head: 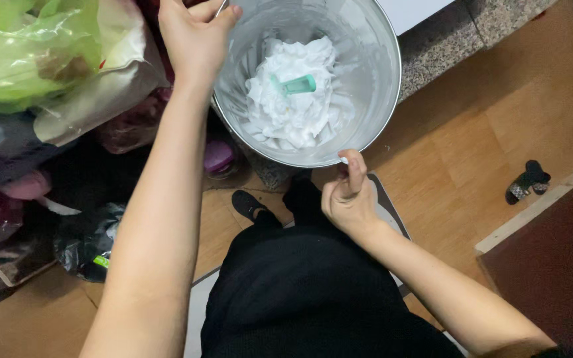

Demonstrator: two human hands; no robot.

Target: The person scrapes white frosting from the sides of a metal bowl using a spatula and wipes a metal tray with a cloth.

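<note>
Pinching bowl [379, 46] rim, both hands.

Metal bowl [373, 79]: far rim cut off by the top edge. Green tool [294, 85]: partly buried in white foam [293, 113], kind not determinable. Green bag [28, 46]: contents blurred.

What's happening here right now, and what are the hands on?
A person holds a large metal bowl with both hands. The left hand grips the far rim, and the right hand pinches the near rim. Inside the bowl sits a mound of white whipped foam with a teal-handled tool lying in it. To the left are plastic bags, and a sandal lies on the wooden floor at the right.
</note>
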